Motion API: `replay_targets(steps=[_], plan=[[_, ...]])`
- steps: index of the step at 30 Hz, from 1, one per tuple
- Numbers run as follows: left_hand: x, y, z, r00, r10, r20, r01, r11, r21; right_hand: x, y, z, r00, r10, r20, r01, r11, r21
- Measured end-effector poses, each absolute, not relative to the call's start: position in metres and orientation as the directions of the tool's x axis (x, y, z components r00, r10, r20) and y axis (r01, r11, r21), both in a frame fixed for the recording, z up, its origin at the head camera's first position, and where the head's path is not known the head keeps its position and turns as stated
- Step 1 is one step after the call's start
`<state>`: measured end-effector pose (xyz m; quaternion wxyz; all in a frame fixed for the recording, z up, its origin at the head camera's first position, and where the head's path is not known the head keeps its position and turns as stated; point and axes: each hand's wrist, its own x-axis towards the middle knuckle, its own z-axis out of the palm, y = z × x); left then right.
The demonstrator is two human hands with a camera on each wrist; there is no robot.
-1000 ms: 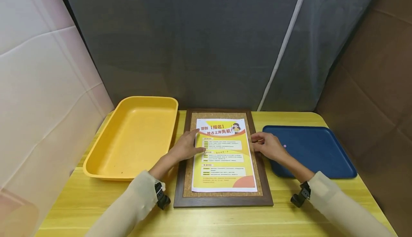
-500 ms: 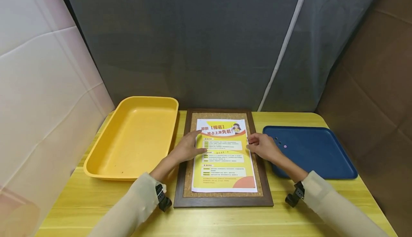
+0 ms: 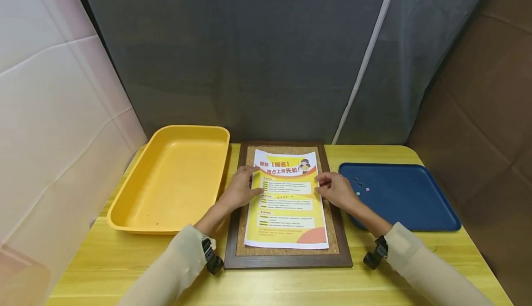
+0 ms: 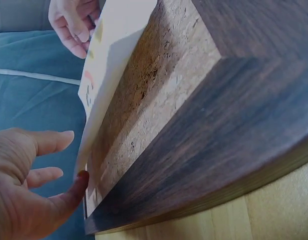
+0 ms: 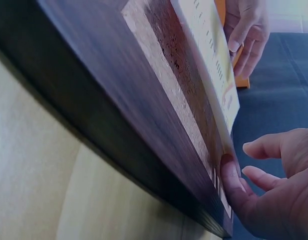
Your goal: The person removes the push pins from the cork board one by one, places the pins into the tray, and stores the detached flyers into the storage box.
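A yellow, white and orange printed poster point(image 3: 287, 225) lies over a cork board point(image 3: 291, 252) with a dark wooden frame point(image 3: 287, 262). Its lower part stands a little off the cork, and the wrist views show a gap under its side edges. My left hand point(image 3: 240, 189) holds the poster's left edge in its upper half, a digit touching the edge in the left wrist view. Opposite, my right hand point(image 3: 337, 189) holds the right edge between thumb and fingers. How firmly each hand grips cannot be told.
An upright-rimmed yellow tray point(image 3: 170, 181) stands left of the board. To the right lies a shallow blue tray point(image 3: 407, 195) with several tiny pieces, one a pink dot point(image 3: 367, 189). A grey cloth wall point(image 3: 232, 66) rises behind the wooden table point(image 3: 124, 260).
My right hand has moved left from the frame onto the poster's right edge. The poster has shifted slightly left and lifted a little. My left hand has barely moved.
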<state>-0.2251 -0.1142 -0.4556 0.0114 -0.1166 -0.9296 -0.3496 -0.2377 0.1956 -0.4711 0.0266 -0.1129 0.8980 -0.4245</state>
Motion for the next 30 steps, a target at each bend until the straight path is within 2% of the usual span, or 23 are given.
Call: replay_targets(steps=[16, 30], plan=[[-0.225, -0.115, -0.456, -0.971, 0.235, 0.051, 0.209, 0.722, 0.660, -0.238, 0.187, -0.470, -0.972, -0.222, 0.075, -0.198, 0.610, -0.767], [-0.228, -0.121, -0.449, -0.960, 0.269, 0.082, 0.252, 0.697, 0.671, -0.242, 0.183, -0.458, -0.973, -0.219, 0.072, -0.192, 0.598, -0.778]])
